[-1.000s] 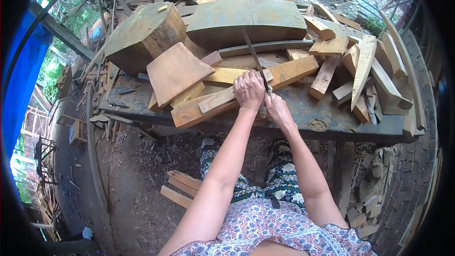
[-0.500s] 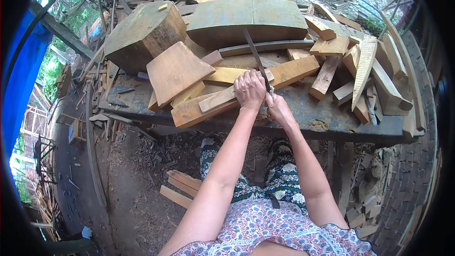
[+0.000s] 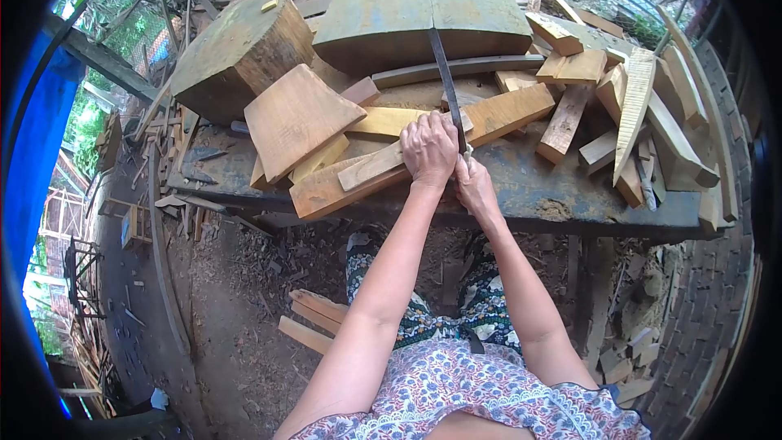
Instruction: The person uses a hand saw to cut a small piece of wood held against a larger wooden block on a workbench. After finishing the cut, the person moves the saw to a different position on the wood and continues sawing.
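My left hand (image 3: 429, 147) presses down on a short wooden strip (image 3: 371, 171), its fingers wrapped over it. Under the strip lies a longer, thicker beam (image 3: 509, 112), slanting up to the right. Just right of that hand, my right hand (image 3: 474, 182) is closed round the handle of a long dark saw (image 3: 445, 73). The blade points away from me and crosses the strip near its right end. Most of the handle is hidden by my fingers.
A dark workbench (image 3: 521, 187) carries a big block (image 3: 236, 57), a long thick block (image 3: 419, 28), a tapered board (image 3: 300, 121) and several offcuts at the right. Wood pieces (image 3: 314, 322) lie on the ground near my legs.
The saw blade now points more directly away from me, its tip slightly further right. My right hand stays closed on the handle and my left hand stays on the strip. The view has shifted slightly.
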`<state>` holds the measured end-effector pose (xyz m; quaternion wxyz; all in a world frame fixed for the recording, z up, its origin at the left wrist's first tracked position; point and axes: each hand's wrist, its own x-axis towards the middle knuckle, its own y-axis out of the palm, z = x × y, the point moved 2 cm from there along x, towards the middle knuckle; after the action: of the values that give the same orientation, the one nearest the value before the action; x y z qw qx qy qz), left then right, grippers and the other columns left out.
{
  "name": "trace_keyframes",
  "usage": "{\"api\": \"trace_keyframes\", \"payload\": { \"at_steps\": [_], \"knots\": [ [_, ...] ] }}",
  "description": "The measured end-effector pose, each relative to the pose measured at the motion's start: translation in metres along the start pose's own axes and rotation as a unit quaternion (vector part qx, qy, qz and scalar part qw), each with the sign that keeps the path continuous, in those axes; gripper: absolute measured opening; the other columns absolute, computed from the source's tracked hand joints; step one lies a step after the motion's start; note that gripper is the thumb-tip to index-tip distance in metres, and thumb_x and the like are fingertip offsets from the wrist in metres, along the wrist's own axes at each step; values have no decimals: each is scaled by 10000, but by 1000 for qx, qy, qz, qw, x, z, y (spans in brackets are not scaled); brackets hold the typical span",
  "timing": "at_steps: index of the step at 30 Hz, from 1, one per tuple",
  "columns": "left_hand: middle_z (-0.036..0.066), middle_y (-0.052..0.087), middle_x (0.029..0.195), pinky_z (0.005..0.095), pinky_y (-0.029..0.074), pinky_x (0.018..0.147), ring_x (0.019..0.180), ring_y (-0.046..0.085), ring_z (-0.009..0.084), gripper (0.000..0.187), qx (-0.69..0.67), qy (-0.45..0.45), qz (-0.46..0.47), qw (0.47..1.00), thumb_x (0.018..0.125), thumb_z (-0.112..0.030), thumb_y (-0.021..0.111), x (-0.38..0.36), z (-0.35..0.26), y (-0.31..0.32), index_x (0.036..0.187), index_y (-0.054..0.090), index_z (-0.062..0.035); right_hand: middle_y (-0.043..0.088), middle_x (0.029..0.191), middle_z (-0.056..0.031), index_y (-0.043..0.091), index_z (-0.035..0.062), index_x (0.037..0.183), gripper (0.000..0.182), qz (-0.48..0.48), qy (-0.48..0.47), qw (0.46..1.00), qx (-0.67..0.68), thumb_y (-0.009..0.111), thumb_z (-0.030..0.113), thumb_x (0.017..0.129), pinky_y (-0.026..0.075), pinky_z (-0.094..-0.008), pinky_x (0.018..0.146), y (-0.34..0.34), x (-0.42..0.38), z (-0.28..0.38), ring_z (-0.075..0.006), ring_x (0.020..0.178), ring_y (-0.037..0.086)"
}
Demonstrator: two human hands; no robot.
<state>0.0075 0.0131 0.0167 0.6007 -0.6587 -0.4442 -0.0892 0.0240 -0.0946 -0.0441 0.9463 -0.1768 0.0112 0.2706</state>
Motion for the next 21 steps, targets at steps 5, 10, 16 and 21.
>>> {"api": "trace_keyframes", "payload": {
  "at_steps": [5,10,16,21],
  "knots": [
    [100,621,773,398,457,717,736,608,280,188,-8,-1,5,1000,857,-201,501,0,0,-2,834,623,-60,613,846,-256,569,-26,946,400,-48,-39,998,-26,427,346,995,456,-463,728,-3,-10,17,-454,864,582],
    [98,622,785,394,455,727,739,605,272,191,-21,-9,-1,1000,852,-190,510,3,2,1,864,640,-50,597,884,-313,555,-34,967,356,-44,-39,994,-90,406,288,996,449,-508,731,-4,-10,28,-487,908,569],
    [96,621,797,382,450,740,754,598,261,188,-9,-14,0,1000,851,-182,513,2,1,3,872,641,-45,604,916,-318,559,-18,1028,371,13,14,980,-200,391,310,989,445,-549,769,-21,-13,49,-484,936,569],
    [93,617,792,382,446,739,764,594,257,176,-8,-18,16,1000,861,-178,508,2,0,1,871,632,-52,610,937,-316,570,-14,1033,386,12,7,972,-236,393,326,986,452,-550,791,-25,-9,52,-482,955,567]
  ]
}}
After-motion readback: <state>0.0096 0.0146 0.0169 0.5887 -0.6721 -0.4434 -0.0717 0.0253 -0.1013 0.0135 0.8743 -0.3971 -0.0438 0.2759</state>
